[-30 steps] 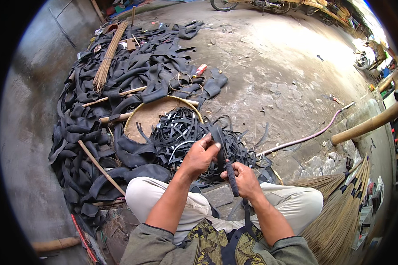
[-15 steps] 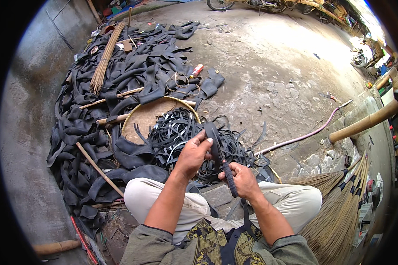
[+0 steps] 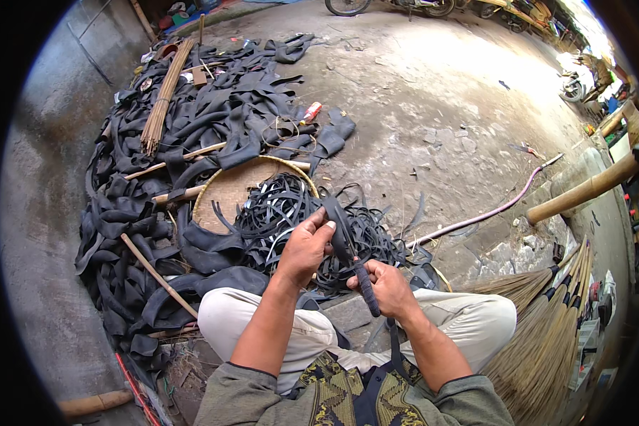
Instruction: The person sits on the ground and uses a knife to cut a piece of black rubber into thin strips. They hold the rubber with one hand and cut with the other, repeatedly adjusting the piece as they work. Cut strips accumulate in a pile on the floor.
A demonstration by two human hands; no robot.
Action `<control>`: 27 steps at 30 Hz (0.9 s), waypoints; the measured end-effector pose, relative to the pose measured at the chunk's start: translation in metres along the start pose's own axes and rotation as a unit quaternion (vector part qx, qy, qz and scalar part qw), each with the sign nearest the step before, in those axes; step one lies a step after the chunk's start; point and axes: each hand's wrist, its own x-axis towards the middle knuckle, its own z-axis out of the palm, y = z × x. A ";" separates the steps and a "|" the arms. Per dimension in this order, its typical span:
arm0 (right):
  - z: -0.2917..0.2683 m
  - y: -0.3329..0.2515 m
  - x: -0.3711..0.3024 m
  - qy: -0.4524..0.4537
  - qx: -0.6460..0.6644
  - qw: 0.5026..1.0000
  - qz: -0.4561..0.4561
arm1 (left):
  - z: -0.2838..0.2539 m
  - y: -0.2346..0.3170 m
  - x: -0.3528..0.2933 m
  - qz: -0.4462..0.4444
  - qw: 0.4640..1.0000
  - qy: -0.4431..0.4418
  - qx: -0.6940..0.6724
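My left hand (image 3: 305, 248) pinches a black rubber strip (image 3: 339, 226) between thumb and fingers and holds it up in front of me. In my right hand (image 3: 392, 290) is a knife (image 3: 367, 287), its dark wrapped handle pointing down toward my lap. The blade runs up against the rubber, mostly hidden by it. Beneath both hands lies a tangled heap of thin black rubber strips (image 3: 273, 209). Part of that heap rests on a round woven tray (image 3: 216, 199) with a yellowish rim.
A large pile of black rubber pieces (image 3: 213, 121) spreads to the left, with a bundle of thin sticks (image 3: 167, 99) on top. On the right are a pinkish hose (image 3: 504, 206), a bamboo pole (image 3: 582, 188) and several stick brooms (image 3: 546, 341). A motorcycle (image 3: 419, 6) stands far back.
The view has shifted slightly. My hands keep nearly the same place and grip, while the rubber strip has turned a little and now covers more of the knife blade.
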 end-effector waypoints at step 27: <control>0.000 -0.009 -0.001 0.040 -0.055 0.998 0.005 | 0.003 -0.007 -0.006 0.026 0.996 -0.029 0.085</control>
